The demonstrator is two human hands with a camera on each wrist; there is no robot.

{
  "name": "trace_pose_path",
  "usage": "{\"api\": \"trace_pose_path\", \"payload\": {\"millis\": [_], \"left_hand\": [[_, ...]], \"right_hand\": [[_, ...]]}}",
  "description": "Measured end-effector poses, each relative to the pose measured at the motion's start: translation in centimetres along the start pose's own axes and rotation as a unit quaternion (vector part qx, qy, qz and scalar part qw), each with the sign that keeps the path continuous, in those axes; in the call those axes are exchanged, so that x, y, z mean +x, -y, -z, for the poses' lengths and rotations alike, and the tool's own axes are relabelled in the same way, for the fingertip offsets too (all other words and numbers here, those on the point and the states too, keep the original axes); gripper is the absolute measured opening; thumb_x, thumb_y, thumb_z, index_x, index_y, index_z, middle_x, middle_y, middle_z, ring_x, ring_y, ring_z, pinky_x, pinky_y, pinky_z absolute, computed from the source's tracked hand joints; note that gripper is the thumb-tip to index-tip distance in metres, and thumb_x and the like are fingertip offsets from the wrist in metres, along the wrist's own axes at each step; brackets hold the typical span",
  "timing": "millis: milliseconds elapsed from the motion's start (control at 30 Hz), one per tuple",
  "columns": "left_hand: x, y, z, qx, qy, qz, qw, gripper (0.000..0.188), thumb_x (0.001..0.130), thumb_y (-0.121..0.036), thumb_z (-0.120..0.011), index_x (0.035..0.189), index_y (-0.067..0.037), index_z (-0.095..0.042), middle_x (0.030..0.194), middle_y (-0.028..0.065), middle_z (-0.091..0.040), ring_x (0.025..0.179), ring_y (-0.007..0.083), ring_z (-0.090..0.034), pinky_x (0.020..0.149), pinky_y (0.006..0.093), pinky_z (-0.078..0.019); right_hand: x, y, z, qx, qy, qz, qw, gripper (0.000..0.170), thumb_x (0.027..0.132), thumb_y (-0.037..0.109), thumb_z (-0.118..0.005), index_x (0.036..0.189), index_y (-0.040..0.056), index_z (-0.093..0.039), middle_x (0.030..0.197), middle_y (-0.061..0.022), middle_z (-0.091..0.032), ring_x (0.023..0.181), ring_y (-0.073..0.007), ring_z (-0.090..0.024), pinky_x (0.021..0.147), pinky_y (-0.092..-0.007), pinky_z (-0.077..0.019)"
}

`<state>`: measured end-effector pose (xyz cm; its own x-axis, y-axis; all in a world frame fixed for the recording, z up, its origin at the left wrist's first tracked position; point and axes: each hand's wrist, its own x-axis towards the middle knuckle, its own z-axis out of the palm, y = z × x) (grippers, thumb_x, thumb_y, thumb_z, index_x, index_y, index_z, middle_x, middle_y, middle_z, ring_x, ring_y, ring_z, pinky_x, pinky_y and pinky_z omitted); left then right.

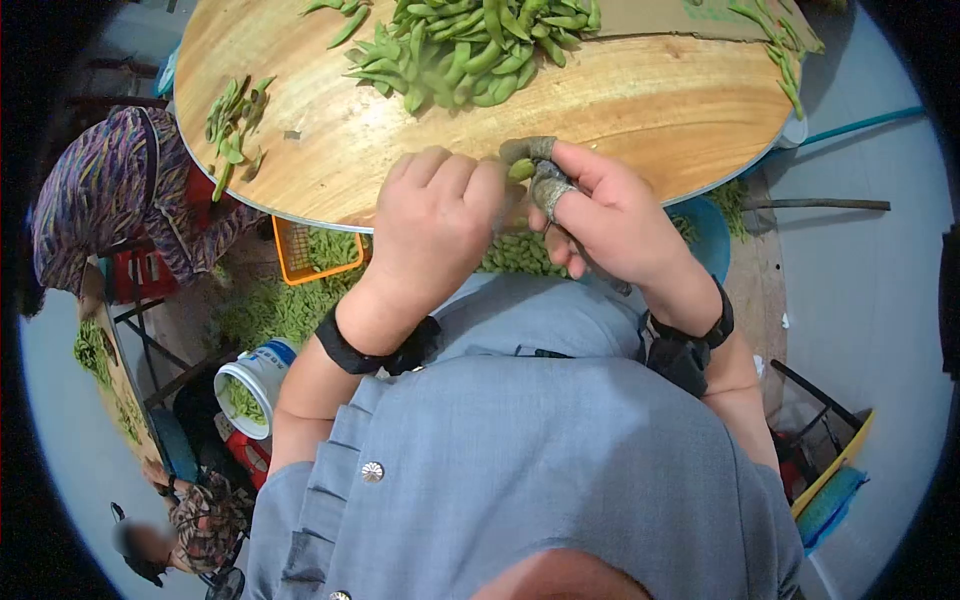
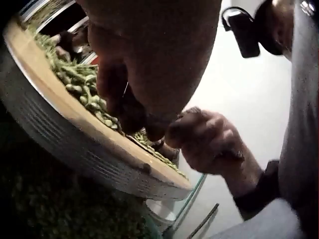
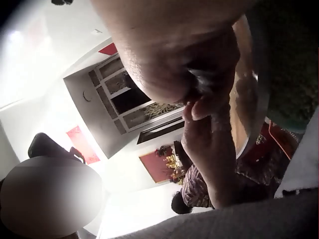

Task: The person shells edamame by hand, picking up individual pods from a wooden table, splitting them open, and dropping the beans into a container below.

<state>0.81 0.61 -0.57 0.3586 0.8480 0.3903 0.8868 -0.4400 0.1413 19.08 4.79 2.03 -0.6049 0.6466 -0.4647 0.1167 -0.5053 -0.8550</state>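
Note:
Both hands meet over the near edge of a round wooden table [image 1: 650, 110]. The right hand [image 1: 610, 205] has worn grey coverings on its thumb and forefinger. Between those two fingertips it pinches a small green edamame pod [image 1: 521, 170]. Beside it the left hand [image 1: 432, 205] is curled, knuckles up, its forefinger right at the pod. The left thumb is hidden beneath. Farther back on the table lies a heap of edamame pods [image 1: 465, 55]. In both wrist views the hands are close together and dark, and the pod is hidden.
Loose pods and stems [image 1: 235, 125] lie at the table's left. An orange basket [image 1: 283, 250], a white bucket [image 1: 262, 375] and a blue basin [image 1: 708, 235] stand below. More pods [image 1: 270, 310] cover the floor. A person in a patterned top [image 1: 105, 195] bends at the left.

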Motion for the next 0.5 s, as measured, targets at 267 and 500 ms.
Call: {"api": "trace_pose_path", "payload": {"millis": [267,500], "left_hand": [[-0.2,-0.8,-1.0,-0.071,-0.027,0.079,0.994,0.009,0.079,-0.012,-0.060,0.081,-0.004,-0.056,0.069,0.0087,-0.054,0.065,0.0236,-0.056,0.055,0.0323,-0.0436],[-1.0,0.7,0.0,-0.773,0.170,0.344,0.505,0.025,0.097,-0.020,-0.044,0.091,-0.002,-0.061,0.069,0.0036,-0.058,0.061,0.0132,-0.054,0.058,0.0251,-0.0431]], "right_hand": [[-0.4,-0.3,-0.4,-0.061,-0.044,0.068,0.995,0.039,0.089,0.005,-0.041,0.125,0.0061,-0.053,0.080,-0.0013,-0.059,0.051,-0.0052,-0.052,0.042,-0.0185,-0.0425],[-0.4,-2.7,1.9,0.098,0.065,0.040,0.992,0.032,0.087,0.006,-0.044,0.117,0.0063,-0.056,0.077,-0.0009,-0.058,0.051,-0.0046,-0.052,0.041,-0.0183,-0.0405]]}}
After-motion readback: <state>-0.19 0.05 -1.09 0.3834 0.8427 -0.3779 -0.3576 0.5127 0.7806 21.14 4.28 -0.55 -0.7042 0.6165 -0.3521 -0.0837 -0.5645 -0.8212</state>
